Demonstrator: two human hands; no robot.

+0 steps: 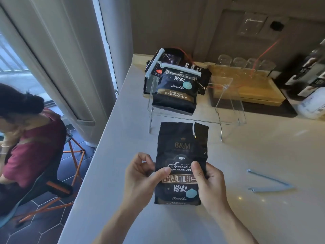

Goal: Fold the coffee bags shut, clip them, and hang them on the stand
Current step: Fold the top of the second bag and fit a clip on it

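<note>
Both hands' fingers pinch coffee bag (181, 162) side edges, left hand (140, 175), right hand (209, 180); open clip (269, 184) rightward.

Three coffee bags (181, 164), three clips (269, 184), four glasses (244, 63), one stand (228, 110).

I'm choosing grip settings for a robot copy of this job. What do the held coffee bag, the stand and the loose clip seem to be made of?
Coffee bag: matte black film or foil laminate, judging by its creases and torn top edge. Stand: clear acrylic, probably; the counter shows through it and its edges gleam. Loose clip: pale blue-grey plastic, likely rigid, with a dull sheen.
</note>
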